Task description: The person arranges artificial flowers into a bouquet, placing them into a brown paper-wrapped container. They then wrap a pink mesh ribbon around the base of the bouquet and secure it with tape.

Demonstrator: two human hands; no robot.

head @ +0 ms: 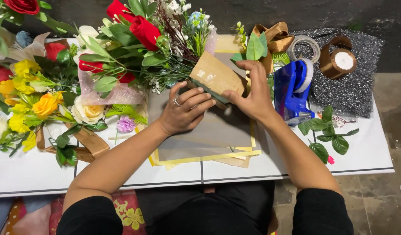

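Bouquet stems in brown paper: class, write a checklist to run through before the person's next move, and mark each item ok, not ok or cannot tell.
1. Left hand pressing on the brown paper wrap: ok, fingers lie across its lower edge.
2. Right hand on the wrap: ok, it covers the right end.
3. Wrap closed around the bouquet stems: cannot tell, the hands hide the seam.
4. Blue tape dispenser close by: ok, it stands just beside the right hand.
5. Paper sheets flat under the work: ok, stacked on the white table.
6. Ribbon roll at hand: ok, on the glitter sheet.
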